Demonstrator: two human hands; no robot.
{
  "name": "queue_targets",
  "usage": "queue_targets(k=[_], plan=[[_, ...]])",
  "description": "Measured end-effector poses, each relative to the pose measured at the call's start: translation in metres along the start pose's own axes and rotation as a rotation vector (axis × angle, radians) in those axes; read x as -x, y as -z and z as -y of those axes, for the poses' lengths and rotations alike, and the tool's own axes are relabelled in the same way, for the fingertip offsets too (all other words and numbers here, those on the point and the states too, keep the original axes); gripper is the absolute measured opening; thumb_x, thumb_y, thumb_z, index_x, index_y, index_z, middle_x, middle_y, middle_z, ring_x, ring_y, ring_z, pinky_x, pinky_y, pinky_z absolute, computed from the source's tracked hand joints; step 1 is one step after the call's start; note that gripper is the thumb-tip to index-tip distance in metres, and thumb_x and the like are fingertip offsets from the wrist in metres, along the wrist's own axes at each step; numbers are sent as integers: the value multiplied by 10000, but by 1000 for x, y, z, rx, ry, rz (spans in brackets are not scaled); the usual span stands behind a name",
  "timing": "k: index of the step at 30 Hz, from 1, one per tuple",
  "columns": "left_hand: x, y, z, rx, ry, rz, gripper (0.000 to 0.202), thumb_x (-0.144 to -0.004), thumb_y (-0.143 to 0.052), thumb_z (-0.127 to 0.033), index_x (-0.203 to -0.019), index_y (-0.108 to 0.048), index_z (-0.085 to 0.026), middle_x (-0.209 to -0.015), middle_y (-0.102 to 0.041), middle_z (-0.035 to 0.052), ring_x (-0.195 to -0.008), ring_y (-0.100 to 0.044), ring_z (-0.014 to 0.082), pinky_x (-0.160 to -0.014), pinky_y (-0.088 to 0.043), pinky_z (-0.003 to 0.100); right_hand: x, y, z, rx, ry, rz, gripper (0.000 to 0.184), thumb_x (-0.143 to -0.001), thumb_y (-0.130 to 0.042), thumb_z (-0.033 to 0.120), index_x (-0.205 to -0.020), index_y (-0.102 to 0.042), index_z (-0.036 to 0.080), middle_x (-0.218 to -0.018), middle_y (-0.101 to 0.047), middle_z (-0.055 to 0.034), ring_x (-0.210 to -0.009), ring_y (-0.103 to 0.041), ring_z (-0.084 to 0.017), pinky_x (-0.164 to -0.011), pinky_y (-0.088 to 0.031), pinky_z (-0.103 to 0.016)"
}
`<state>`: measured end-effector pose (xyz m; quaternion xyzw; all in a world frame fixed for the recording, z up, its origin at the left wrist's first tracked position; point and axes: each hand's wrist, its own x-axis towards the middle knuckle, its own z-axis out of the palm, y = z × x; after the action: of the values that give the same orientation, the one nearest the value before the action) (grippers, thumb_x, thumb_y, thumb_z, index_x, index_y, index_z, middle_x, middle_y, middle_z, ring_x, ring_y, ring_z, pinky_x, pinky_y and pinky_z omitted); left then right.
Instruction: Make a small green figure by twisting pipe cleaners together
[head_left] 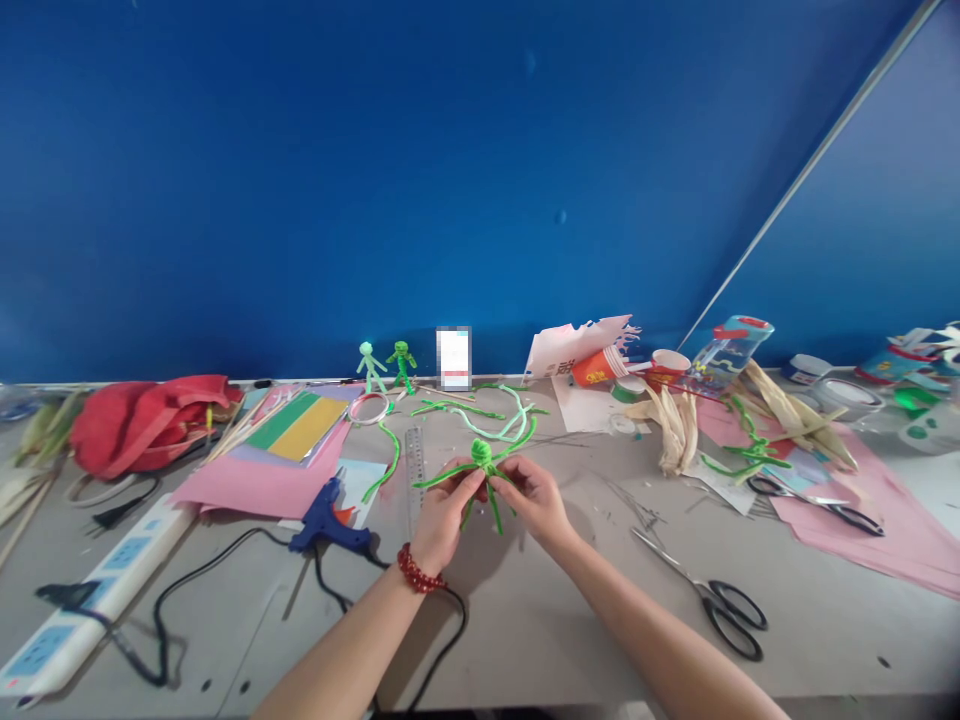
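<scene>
A green pipe-cleaner figure (482, 455) with a coiled round head and several loose limbs is held up between both hands over the table. My left hand (448, 500) pinches it from the left, thumb and fingers closed near its middle. From the right, my right hand (531, 495) grips it the same way, fingertips close to the other thumb. Exactly which strands lie between the fingers is partly hidden. Behind the hands lie loose green pipe cleaners (390, 462) and a clear ruler (414, 470). Two finished-looking figures, one pale green (370, 368) and one darker green (403, 366), stand by the wall.
Scissors (712, 595) lie at right, with another pair (821, 503) beyond. At left are a blue glue gun (330, 522) with its cord, a power strip (97, 605), coloured sheets (262, 470) and a red bag (150, 425). Paper cups (600, 366) and dry husks (675, 425) sit back right.
</scene>
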<state>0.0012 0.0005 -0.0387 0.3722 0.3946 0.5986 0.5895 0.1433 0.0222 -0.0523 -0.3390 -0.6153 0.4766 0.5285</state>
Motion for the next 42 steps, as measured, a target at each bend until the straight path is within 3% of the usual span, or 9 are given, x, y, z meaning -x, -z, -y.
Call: queue_targets(k=[3, 8, 11, 18, 28, 35, 42], plan=[[-1, 0, 2, -27, -19, -21, 151, -757, -729, -297, -822, -679, -170, -738, -637, -5, -656, -554, 115, -644, -448, 234, 0, 0, -2, -40, -40, 10, 209, -844, -641, 370, -783, -580, 180, -720, -590, -1, -661, -546, -133, -618, -440, -234], [-1, -1, -1, -185, -202, -8, 139, -782, -691, -299, -828, -694, -167, -834, -677, 43, -830, -614, 189, -784, -491, 308, 0, -1, -8, -38, -76, 14, 229, -835, -654, 382, -770, -577, 176, -684, -544, 13, -620, -502, -121, -582, -402, -231], [-1, -1, -2, -232, -254, -13, 114, -783, -690, -284, -811, -697, -174, -816, -681, 38, -839, -623, 192, -826, -490, 318, 0, -1, -7, -51, -80, 16, 236, -841, -641, 377, -737, -557, 182, -661, -529, 20, -614, -488, -119, -587, -395, -233], [-2, 0, 2, -159, -209, -56, 139, -749, -725, -293, -831, -704, -182, -831, -713, 35, -831, -648, 187, -809, -508, 301, -2, -1, 3, -163, -171, 61, 264, -822, -653, 421, -730, -580, 184, -674, -566, 10, -634, -523, -128, -627, -421, -247], [1, -5, 9, -1, -123, -130, 189, -703, -778, -288, -824, -703, -165, -808, -717, 28, -780, -649, 150, -771, -509, 271, -1, -4, 7, -79, -220, -12, 312, -758, -691, 464, -678, -616, 172, -624, -610, 1, -568, -531, -122, -538, -409, -225], [9, -14, 2, 64, -83, -102, 222, -698, -777, -288, -827, -634, -178, -694, -652, -20, -587, -595, 117, -577, -489, 247, -1, -7, 11, -3, -250, 13, 402, -760, -667, 531, -584, -613, 173, -538, -610, -11, -504, -545, -126, -495, -424, -224], [8, -14, -2, 54, -48, -144, 252, -661, -785, -283, -776, -587, -176, -683, -629, -26, -575, -569, 112, -533, -462, 234, 0, -7, 6, 17, -195, 77, 447, -792, -636, 559, -570, -582, 175, -506, -579, 0, -468, -513, -111, -461, -390, -216]])
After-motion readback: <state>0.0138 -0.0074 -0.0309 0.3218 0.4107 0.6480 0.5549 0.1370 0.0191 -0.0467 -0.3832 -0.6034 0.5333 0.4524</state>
